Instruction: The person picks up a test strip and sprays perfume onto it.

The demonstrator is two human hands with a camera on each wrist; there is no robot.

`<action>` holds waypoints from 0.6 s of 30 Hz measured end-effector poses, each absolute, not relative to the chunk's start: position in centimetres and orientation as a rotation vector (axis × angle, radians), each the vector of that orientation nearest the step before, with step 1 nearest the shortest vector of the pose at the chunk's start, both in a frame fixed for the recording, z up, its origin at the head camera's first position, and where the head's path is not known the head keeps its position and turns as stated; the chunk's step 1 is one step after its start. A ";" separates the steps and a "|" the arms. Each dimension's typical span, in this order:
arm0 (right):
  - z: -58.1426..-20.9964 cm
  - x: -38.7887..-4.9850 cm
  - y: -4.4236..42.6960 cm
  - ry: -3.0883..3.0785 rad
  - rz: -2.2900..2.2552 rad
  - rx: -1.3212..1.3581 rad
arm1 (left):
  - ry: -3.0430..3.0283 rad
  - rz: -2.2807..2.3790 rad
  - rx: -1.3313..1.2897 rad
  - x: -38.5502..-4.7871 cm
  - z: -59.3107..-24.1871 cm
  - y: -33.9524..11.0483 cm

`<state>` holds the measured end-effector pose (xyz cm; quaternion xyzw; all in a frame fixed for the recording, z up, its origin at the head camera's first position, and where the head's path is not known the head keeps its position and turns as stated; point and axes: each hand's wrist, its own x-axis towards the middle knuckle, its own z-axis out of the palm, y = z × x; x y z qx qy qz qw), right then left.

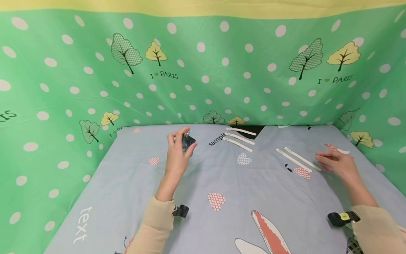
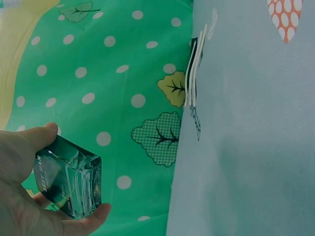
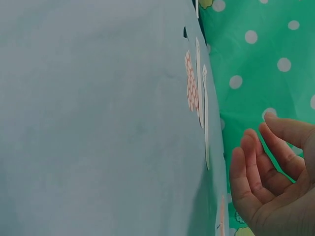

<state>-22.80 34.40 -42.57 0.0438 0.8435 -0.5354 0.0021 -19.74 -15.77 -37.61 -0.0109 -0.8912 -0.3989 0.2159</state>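
Note:
My left hand (image 1: 179, 151) holds a dark, clear glass perfume bottle (image 2: 69, 177) above the far left part of the bed-like surface. In the left wrist view, the thumb and fingers grip it on opposite sides, and pale lettering shows on its face. A small metallic sprayer top (image 1: 186, 133) is visible in the head view. My right hand (image 1: 339, 162) hovers at the right with its fingers loosely bent and nothing between them. Just left of it lie two white paper test strips (image 1: 298, 159), side by side, with small print at one end.
Three more white paper strips (image 1: 239, 139) lie in a fanned row at the back middle, partly over a black printed shape. A grey-blue cloth (image 1: 190, 183) with hearts and words covers the surface. Behind it hangs a green dotted curtain (image 1: 203, 63).

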 end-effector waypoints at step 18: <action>-43.3 -22.8 35.1 2.701 -1.562 0.198 | -2.460 -1.089 -0.047 -19.8 -37.9 -15.7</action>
